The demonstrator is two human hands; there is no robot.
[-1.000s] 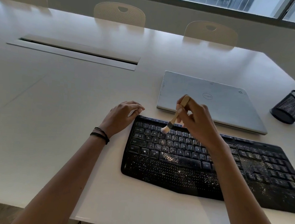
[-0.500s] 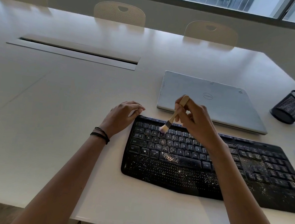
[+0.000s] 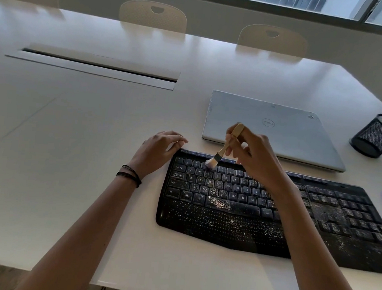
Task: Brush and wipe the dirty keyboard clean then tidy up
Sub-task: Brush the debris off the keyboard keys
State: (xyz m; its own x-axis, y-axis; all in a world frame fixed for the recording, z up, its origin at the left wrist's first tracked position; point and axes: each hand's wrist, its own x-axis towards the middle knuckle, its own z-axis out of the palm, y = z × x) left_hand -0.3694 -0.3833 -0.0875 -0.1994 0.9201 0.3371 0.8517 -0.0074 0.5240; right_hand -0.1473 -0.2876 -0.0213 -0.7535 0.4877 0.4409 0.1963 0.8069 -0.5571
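Centrally, black keyboard [image 3: 225, 225] laid flat on white worktop [image 3: 72, 135], speckled with pale crumbs. Wooden brush [image 3: 222, 151] held by right hand [image 3: 257, 161], fingers clamped on handle, bristles set on top-left keys. Left hand [image 3: 157, 151] rested at keyboard's far-left corner, fingers loosely curled, nothing gripped.

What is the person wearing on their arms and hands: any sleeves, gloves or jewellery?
Both forearms are bare, with no sleeves in view. The left hand and right hand have no gloves, and no rings show. Thin dark cord bracelets circle the left wrist; nothing is worn on the right wrist.
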